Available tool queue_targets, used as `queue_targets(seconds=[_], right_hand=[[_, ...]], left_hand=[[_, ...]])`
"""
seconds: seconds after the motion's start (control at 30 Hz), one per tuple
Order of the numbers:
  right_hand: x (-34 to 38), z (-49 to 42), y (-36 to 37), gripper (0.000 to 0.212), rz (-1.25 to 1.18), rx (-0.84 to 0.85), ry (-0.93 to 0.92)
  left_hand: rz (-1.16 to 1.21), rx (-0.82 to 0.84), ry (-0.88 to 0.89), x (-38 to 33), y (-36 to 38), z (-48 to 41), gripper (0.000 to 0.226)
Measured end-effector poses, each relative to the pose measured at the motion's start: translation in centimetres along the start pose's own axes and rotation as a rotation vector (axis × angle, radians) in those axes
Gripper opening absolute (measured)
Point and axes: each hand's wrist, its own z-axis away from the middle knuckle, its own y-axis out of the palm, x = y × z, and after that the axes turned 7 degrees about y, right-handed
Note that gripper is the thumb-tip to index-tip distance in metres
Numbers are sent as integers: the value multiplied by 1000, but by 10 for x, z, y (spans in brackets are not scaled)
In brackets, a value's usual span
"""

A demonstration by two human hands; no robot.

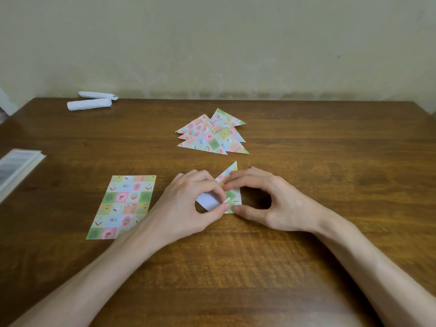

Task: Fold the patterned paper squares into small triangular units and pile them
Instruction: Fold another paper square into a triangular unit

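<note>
Head view, 1 frame.

Paper (232,196): part-folded, lying on the table (306,149) near centre, between both hands. 1 patterned point sticks up and away past the fingers; a white flap on its left side is raised, showing the plain underside.

Left hand (188,204): fingers curled, thumb and forefinger pinching the edge of the white flap. Grip nearly closed, with only the paper in it.

Right hand (271,199): arched over the table, fingers bent. Forefinger tip sits on the upper part of the paper and thumb tip on its lower right corner, so the paper is held at 2 spots with a wide gap under the palm. Nothing else in this hand.

Pile (212,135): finished patterned triangles, overlapping loosely, lying beyond the hands and apart from the paper. Exact count unclear - several.

Sheet (122,206): flat patterned rectangle, pattern up, left of the left hand; its near right corner is covered by the left forearm.

Rolls (89,105): 2 white rolled items at the far left edge of the table, side by side, 1 just behind the other.

Flat object (16,166): pale, blurred, at the left edge - cannot identify.
</note>
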Motion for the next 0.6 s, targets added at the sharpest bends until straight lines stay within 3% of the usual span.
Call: queue_targets(seconds=[0.3, 0.47, 0.6], right_hand=[[-5, -2, 4, 40, 11, 1, 17], [-6, 0, 5, 37, -19, -8, 13], [-8, -1, 5, 20, -36, -2, 0]], left_hand=[[-14, -11, 21, 0, -6, 1, 27], [30, 62, -9, 4, -11, 1, 19], [81, 80, -30, 4, -13, 2, 14]])
